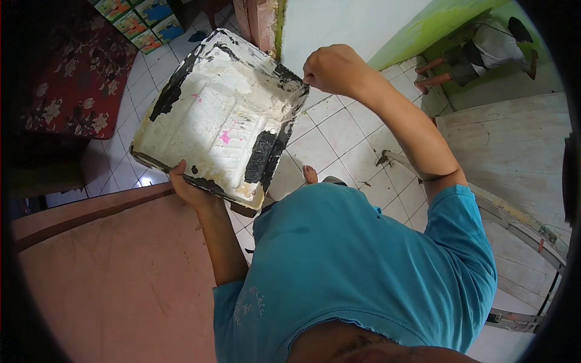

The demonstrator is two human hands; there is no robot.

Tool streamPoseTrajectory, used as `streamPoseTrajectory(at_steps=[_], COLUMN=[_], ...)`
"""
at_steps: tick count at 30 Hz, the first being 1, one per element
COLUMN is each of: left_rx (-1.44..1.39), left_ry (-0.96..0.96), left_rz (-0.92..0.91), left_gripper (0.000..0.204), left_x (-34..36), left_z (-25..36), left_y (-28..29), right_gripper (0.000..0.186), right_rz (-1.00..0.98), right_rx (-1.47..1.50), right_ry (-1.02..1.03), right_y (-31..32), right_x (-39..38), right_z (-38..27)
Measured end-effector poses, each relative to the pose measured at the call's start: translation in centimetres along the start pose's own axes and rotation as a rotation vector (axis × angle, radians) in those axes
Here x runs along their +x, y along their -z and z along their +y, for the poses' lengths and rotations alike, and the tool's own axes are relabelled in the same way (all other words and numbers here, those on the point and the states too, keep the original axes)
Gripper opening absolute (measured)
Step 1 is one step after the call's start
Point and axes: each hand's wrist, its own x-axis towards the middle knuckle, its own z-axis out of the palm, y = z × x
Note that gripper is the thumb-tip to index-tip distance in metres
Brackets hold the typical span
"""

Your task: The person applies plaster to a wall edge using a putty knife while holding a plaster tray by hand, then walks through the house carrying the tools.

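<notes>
A white paint tray (200,130), crusted with black and cream paint and marked by pink spots, is tilted in front of me. My left hand (189,186) grips its near-left rim, the thumb over the edge and the other fingers hidden beneath. A dark, rough-textured block (261,157) lies inside by the right side; I cannot tell if it is loose or stuck. Beside the tray's far-right corner, my right hand (336,71) is closed in a fist. Its fingertips meet or nearly meet that corner, and whatever they hold is hidden.
At left stands a pinkish panel (115,272) with a dark strip. Farther off are a red floral cloth (78,78) and stacked colourful boxes (145,21). White tiles (339,130) cover the floor. Another person (493,51) is by the green wall. A ladder-like frame (514,221) leans at right.
</notes>
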Motion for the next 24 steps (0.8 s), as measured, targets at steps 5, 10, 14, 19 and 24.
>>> streamPoseTrajectory(at_steps=[5, 10, 14, 19, 24], left_rx=[0.003, 0.008, 0.040, 0.041, 0.038], left_ry=[0.003, 0.001, -0.001, 0.008, 0.012], left_rz=[-0.021, 0.022, 0.007, 0.046, 0.047], left_gripper=[0.066, 0.066, 0.066, 0.068, 0.070], left_x=[0.3, -0.2, 0.3, 0.3, 1.0], left_z=[-0.1, 0.1, 0.3, 0.1, 0.1], left_y=[0.5, -0.9, -1.0, -1.5, -0.8], right_gripper=[0.014, 0.015, 0.017, 0.018, 0.018], right_rz=[-0.027, -0.078, -0.146, -0.169, -0.179], right_rx=[0.086, -0.027, 0.057, 0.047, 0.100], right_ry=[0.010, -0.003, 0.009, 0.032, 0.012], right_y=[-0.2, 0.1, 1.9, 2.1, 2.1], right_x=[-0.1, 0.8, 1.1, 1.2, 1.6], right_z=[1.4, 0.4, 1.6, 1.3, 0.9])
